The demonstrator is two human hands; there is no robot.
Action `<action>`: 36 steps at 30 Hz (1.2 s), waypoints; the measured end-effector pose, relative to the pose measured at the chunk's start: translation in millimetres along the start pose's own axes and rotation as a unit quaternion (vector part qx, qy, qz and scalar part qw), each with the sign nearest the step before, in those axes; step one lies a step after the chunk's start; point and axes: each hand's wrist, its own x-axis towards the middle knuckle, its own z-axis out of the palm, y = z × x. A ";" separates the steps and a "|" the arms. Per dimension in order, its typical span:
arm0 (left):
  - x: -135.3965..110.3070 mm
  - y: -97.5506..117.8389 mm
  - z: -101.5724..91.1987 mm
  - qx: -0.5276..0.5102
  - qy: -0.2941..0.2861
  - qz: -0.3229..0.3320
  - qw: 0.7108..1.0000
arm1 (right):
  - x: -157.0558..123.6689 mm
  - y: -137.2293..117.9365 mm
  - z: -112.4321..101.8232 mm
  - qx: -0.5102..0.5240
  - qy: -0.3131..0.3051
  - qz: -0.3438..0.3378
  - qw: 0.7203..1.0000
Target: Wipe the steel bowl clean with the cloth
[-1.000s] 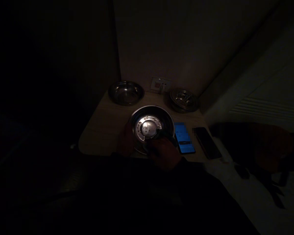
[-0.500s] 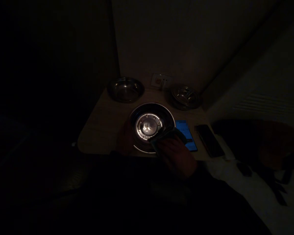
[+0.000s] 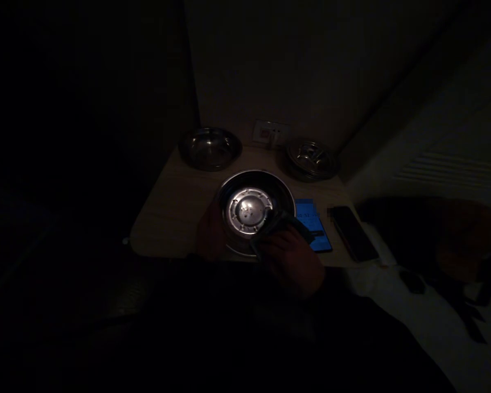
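In the dim light a round, shiny metal bowl (image 3: 249, 210) rests at the front of a small wooden table. My left hand (image 3: 211, 234) grips its left rim; the fingers are very dark and partly hidden. Over the lower right of the bowl, my right hand (image 3: 297, 262) presses a dark cloth (image 3: 288, 220), greenish in tint, against the inside and rim. The fingers of that hand are closed on the cloth, which covers part of the rim.
Another metal bowl (image 3: 210, 150) stands at the table's back left. A stack of metal dishes (image 3: 311, 161) sits back right. A lit phone (image 3: 321, 238) and a dark phone (image 3: 354, 234) lie to the right on the table (image 3: 167, 218). A wall socket (image 3: 270, 132) is behind.
My right hand and the cloth have shifted slightly within the bowl's right side. My left hand keeps its place at the left rim. The view has moved a little.
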 end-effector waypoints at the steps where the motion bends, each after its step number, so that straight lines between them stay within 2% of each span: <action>1: -0.2 -0.6 0.4 -0.004 0.001 0.009 1.000 | 2.0 -2.1 0.0 0.003 -0.007 0.005 1.000; 9: -0.9 -1.3 -1.1 0.029 0.014 -0.018 0.999 | 25.5 -21.9 9.1 0.029 -0.056 0.057 0.996; 13: -1.5 -1.2 -1.5 0.031 0.018 -0.014 0.999 | 21.3 -19.2 3.7 0.003 -0.071 0.052 0.996; 17: -2.2 -1.7 -0.2 0.030 0.020 -0.012 0.999 | 15.7 -13.5 -0.5 -0.012 -0.063 0.043 0.997; 24: 1.2 -4.1 -2.0 0.064 0.016 -0.022 0.998 | 29.5 -27.3 19.9 0.032 -0.011 0.034 0.999; 26: 1.5 -5.3 -2.5 0.067 0.016 -0.020 0.997 | 22.9 -22.1 18.5 0.015 0.000 0.002 1.000; 30: 0.4 -4.8 -2.1 0.021 0.012 -0.006 1.000 | -5.4 4.8 5.0 -0.053 0.022 -0.067 0.996; 33: -1.2 -2.3 -2.5 -0.010 -0.002 -0.003 1.000 | -23.1 21.4 -1.1 -0.105 0.048 -0.089 0.989; 36: -3.0 -1.3 -5.2 -0.013 -0.022 0.008 1.000 | -30.0 25.5 0.5 -0.123 0.065 -0.089 0.986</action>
